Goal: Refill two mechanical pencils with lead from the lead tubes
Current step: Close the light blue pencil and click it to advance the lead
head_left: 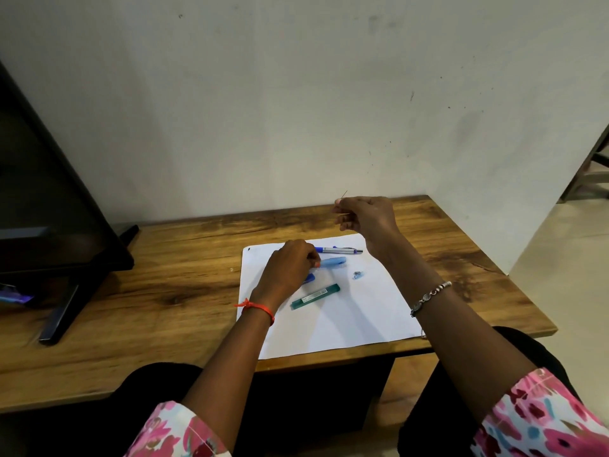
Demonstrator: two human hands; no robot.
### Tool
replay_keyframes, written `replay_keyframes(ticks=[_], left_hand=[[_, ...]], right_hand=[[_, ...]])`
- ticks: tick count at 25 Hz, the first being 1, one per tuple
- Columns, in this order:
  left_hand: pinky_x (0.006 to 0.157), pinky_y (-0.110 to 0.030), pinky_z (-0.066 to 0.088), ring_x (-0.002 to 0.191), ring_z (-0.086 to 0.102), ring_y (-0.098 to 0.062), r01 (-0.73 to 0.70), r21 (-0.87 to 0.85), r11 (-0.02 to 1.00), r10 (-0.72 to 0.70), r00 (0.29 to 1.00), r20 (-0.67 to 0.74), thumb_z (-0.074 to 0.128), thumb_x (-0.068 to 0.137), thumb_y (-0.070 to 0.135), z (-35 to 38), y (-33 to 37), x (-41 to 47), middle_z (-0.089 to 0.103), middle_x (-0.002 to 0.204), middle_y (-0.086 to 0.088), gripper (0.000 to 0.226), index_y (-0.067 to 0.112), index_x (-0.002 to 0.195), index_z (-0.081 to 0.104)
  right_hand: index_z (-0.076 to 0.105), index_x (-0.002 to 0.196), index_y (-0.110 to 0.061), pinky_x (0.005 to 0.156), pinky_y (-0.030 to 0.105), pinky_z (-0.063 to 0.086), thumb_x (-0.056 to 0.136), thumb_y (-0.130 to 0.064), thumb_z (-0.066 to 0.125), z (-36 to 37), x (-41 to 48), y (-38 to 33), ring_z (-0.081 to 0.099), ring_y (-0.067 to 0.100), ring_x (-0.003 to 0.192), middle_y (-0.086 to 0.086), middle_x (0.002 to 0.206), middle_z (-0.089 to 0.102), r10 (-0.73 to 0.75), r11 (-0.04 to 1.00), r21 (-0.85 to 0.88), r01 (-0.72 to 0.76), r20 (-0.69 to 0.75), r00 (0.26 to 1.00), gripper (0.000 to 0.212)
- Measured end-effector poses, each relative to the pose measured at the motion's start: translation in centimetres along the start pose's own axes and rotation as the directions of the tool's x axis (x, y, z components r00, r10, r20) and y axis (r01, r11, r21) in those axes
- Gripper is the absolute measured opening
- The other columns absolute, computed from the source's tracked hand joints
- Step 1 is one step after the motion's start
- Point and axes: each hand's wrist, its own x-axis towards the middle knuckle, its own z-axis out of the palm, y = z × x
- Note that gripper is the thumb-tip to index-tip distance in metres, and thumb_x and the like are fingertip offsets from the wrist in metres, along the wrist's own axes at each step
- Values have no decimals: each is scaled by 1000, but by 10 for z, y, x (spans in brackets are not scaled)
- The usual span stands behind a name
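My right hand [365, 217] is raised above the far edge of the white paper [346, 318] and pinches a thin pencil lead [344, 194] that sticks up past its fingertips. My left hand [286, 268] lies low on the paper, its fingers pinching the light blue mechanical pencil [333, 261]. A darker blue part [309, 278] peeks out under that hand. A second pencil, blue and silver [339, 250], lies just beyond. The green lead tube [315, 296] lies on the paper near my left wrist. A small cap piece [357, 275] sits to the right.
The wooden table [164, 285] stands against a pale wall. A black monitor on a stand [56, 225] fills the left side. The table's right edge drops to a tiled floor. My knees are under the front edge.
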Motion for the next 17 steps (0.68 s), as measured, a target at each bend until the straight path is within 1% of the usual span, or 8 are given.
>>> replay_keyframes(ticks=[2,4,6,8,9,12,15,17], left_hand=[[76,-26,42,97,58,-25,30,-97,995,-40,995,-96,52,91,14,-4,0,2,63,111,-13,19,4,103,63],[74,-29,43,91,57,-22,28,-309,951,-94,975,-201,50,92,14,-14,0,6,63,105,-12,20,3,103,61],[73,-25,44,88,54,-16,-7,-436,900,-114,961,-251,49,92,16,-23,4,8,61,100,-6,20,3,105,58],[72,-19,46,90,56,-16,-52,-516,855,-98,961,-260,49,92,17,-30,7,9,59,99,-3,20,4,106,56],[73,-18,47,91,58,-17,-77,-548,833,-82,962,-261,49,92,17,-32,9,8,60,98,-3,19,6,105,55],[82,-27,50,95,61,-22,-131,-611,781,-37,967,-254,49,91,16,-34,12,6,61,97,-4,8,12,99,51],[81,-26,50,93,61,-22,-146,-627,765,-23,967,-253,49,91,16,-36,13,4,61,95,-3,5,14,97,50],[80,-26,50,93,61,-22,-151,-634,758,-22,966,-256,49,91,15,-36,13,4,62,95,-5,4,14,96,49]], right_hand=[[66,86,3,45,20,47,83,-2,62,-1,-2,-9,60,13,47,12,72,66,-54,998,34,55,-15,998,7],[67,82,0,47,21,46,83,-2,62,-1,-3,-23,59,15,49,12,72,67,-153,987,51,154,-34,988,6],[68,85,0,45,21,45,83,-2,62,-1,-5,-39,58,16,51,11,72,67,-283,958,41,285,-44,958,6],[69,88,0,43,21,44,83,-3,63,1,-9,-54,57,15,52,10,71,67,-411,911,8,412,-33,911,8],[69,89,-1,43,21,44,82,-3,63,3,-10,-59,57,15,53,9,71,68,-461,887,-17,461,-18,887,9],[70,93,-1,46,19,44,82,-7,66,12,-16,-64,59,11,55,10,75,69,-550,822,-139,552,58,833,13],[71,95,-2,48,10,43,82,-10,67,20,-17,-60,60,1,55,8,82,70,-576,762,-267,590,136,806,16],[71,96,-2,50,5,42,82,-10,67,22,-16,-56,59,-5,56,4,82,68,-582,739,-310,598,154,799,17]])
